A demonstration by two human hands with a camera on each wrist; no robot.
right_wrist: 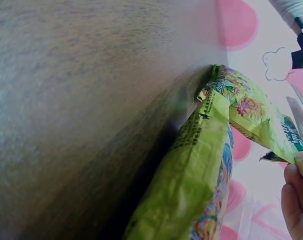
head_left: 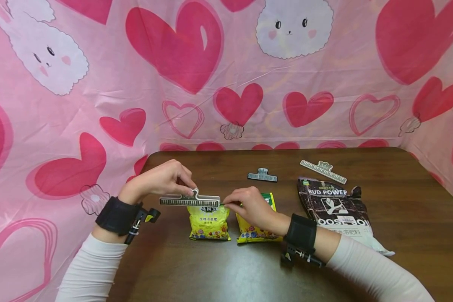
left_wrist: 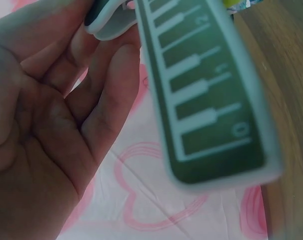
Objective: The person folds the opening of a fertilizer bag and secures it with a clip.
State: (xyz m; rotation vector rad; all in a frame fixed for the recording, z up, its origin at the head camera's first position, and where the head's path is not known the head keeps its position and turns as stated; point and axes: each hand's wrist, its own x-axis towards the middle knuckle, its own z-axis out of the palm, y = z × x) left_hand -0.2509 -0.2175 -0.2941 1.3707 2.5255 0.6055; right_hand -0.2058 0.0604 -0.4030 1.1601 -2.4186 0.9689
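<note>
A long grey-green bag clip (head_left: 190, 201) with ruler marks lies along the top of a small yellow bag (head_left: 208, 222) that stands on the table. My left hand (head_left: 186, 191) pinches the clip's handle from above. The left wrist view shows the clip (left_wrist: 206, 95) close up beside my palm. My right hand (head_left: 228, 204) pinches the top right corner of the yellow bag (right_wrist: 216, 165), by the clip's right end; in the right wrist view my fingertips (right_wrist: 297, 200) hold the bag's torn corner. A second yellow bag (head_left: 257, 234) lies partly hidden under my right hand.
A dark bag (head_left: 336, 209) marked BUD POWER lies to the right on the brown table (head_left: 407, 201). Two more clips rest further back, a short one (head_left: 262, 176) and a long one (head_left: 323, 171). Pink heart-print cloth (head_left: 98, 105) walls the table on three sides.
</note>
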